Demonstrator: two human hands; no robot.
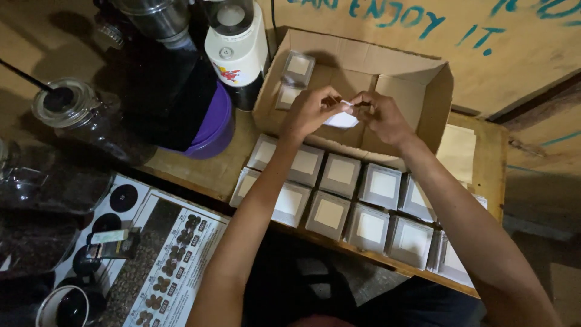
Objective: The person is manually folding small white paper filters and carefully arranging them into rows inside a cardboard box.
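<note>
Hands meet over the cardboard box [363, 72]: left hand [311, 112] and right hand [381, 115] pinch a white paper piece [342, 119] between fingertips. Rows of grey square packets [342, 175] crowd the desk [206, 172] below; purple bowl [215, 124] sits left.

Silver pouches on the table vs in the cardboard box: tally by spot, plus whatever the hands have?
Silver pouches on the table, visible ones, right edge unclear: 12
Silver pouches in the cardboard box, at the back: 2
White sachet held between left hand and right hand: 1
Total: 15
</note>
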